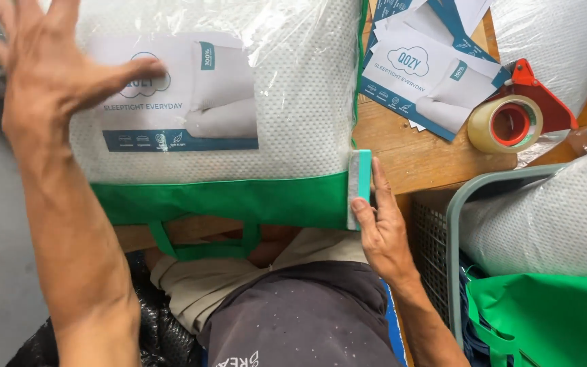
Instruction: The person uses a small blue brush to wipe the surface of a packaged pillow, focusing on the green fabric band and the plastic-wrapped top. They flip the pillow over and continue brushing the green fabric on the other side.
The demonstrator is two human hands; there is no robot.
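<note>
A white pillow sealed in a clear plastic bag (293, 102) with a green fabric band (239, 200) along its near edge lies on a wooden table (416, 153). A printed card insert (191, 95) shows under the plastic. My left hand (49, 71) presses flat on the top left of the bag, fingers spread. My right hand (378, 228) pinches the bag's lower right corner, thumb and fingers on a small teal and white tab (360, 180) at the side seam.
A stack of printed cards (422, 75) and a red tape dispenser (514, 115) with a tape roll lie on the table to the right. A grey basket (453, 231) at the right holds another bagged pillow (552, 217) with green fabric.
</note>
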